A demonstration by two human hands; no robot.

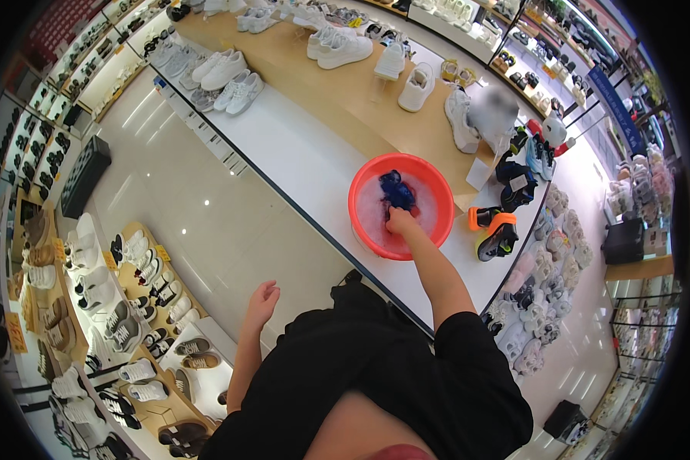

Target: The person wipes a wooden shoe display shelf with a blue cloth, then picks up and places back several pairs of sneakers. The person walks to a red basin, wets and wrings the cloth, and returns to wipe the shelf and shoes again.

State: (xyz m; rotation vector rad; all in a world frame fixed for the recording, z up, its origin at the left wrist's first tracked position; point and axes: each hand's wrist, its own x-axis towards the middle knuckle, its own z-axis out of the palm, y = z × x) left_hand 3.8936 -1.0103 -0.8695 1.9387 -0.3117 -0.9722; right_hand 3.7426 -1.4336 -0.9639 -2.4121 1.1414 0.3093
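A red plastic basin [355, 224] stands on the white tabletop [310, 149], with foamy water [374, 227] in it. Partly sunk in the suds is a wet dark blue cloth [395, 188]. My right hand [401, 221] reaches down into the basin and grips the near end of this cloth; its fingertips are hidden by the hand and the foam. Away from the table, my left hand [264, 302] hangs over the floor at my side, empty, its fingers loosely curled and apart.
White sneakers [339, 47] stand along the raised wooden strip [299, 75] of the table. Right of the basin are a black-and-orange shoe [497, 240] and dark blue shoes [516, 187]. Shoe racks [149, 276] flank the floor on my left. Many shoes [543, 287] are displayed beyond the right edge.
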